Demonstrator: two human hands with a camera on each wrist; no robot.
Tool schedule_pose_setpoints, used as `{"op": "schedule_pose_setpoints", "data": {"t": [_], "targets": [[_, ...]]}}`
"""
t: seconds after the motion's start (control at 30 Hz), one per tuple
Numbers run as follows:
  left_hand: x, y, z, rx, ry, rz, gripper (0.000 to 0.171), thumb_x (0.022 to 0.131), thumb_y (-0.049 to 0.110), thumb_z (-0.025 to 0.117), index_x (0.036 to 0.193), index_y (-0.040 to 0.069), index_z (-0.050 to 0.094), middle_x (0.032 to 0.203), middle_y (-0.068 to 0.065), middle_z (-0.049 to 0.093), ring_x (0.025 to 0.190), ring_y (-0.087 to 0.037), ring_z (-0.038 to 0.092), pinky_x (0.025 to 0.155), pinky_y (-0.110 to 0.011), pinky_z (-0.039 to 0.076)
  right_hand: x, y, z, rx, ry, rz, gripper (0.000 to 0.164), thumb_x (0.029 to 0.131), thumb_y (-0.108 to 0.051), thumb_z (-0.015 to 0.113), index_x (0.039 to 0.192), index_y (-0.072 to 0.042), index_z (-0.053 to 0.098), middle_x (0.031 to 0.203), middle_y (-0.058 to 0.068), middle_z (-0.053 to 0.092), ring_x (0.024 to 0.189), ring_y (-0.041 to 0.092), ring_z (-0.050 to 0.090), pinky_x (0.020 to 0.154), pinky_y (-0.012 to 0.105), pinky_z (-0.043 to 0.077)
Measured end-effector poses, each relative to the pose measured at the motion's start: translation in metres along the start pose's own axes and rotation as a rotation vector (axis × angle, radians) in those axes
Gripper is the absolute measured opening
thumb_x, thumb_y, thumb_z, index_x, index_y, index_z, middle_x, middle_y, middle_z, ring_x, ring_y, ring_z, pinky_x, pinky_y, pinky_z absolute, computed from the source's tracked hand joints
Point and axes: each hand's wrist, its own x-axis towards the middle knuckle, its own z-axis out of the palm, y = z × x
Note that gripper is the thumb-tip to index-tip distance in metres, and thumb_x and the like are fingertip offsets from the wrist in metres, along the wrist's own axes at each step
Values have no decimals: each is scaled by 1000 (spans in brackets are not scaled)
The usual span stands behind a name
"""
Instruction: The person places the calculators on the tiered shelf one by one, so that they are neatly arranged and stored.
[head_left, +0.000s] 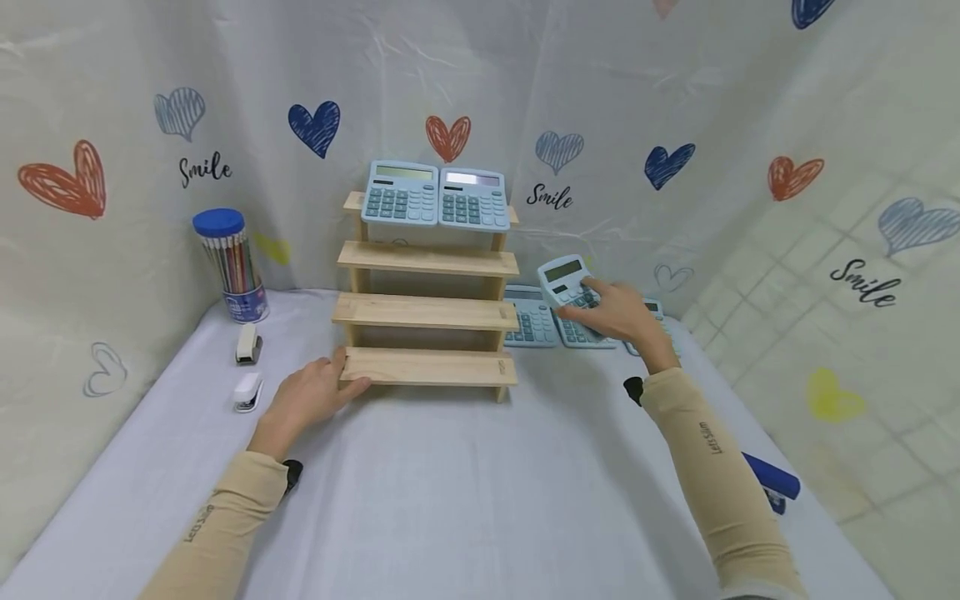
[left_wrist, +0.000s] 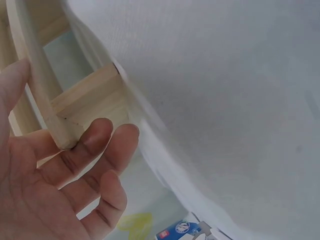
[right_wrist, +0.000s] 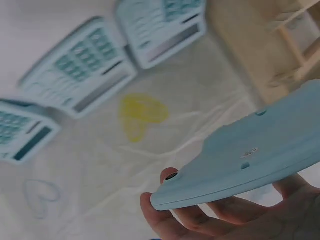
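My right hand [head_left: 618, 317] holds a light blue calculator [head_left: 562, 279] by its right side, tilted and raised over other calculators. Its plain back faces the right wrist view, with the fingers along one edge. Beneath and beside it, blue calculators [head_left: 531, 325] sit in a row on the table, partly covered by the hand. A wooden tiered rack [head_left: 427, 367] stands left of them. At the left end of its lowest shelf, my left hand [head_left: 307, 396] grips the board between thumb and fingers. Side by side on the top tier lean two calculators [head_left: 400, 196].
A blue-lidded tub of pencils [head_left: 236, 267] stands at the back left. Two small white staplers [head_left: 247, 392] lie in front of it. To the right, near my forearm, is a blue stapler [head_left: 771, 479]. A heart-printed curtain [head_left: 480, 75] hangs behind the table.
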Motion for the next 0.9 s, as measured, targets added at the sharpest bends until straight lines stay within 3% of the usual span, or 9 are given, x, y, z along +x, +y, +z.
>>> {"op": "schedule_pose_setpoints", "data": {"t": [0.23,0.47,0.67,0.9], "targets": [[-1,0,-1,12,10,-7,83,100,52,54,152,-10,32,126,-39,60,110,-51,63,85,-60,55,8,-58,0,-7,63,-124,93,86,-69,56,157,-14,34,155,30,38,141,49,38,111,69,36],[2,1,1,10,4,0,84,100,52,53,151,-11,31,125,-39,60,110,-51,64,86,-60,54,20,-99,10,-72,94,-191,89,84,-70,59,154,-17,42,148,28,45,121,41,50,97,54,46],[1,2,2,4,-10,-16,84,100,53,52,152,-9,30,129,-39,58,113,-52,62,88,-60,54,36,-123,19,-109,103,-170,91,83,-76,56,155,-23,40,153,26,40,129,48,45,105,63,41],[1,1,1,4,-2,-12,84,100,52,52,153,-9,30,130,-39,58,114,-52,62,88,-60,54,51,-142,23,-46,118,-79,95,83,-82,50,157,-25,37,155,24,40,138,48,36,111,68,33]]}}
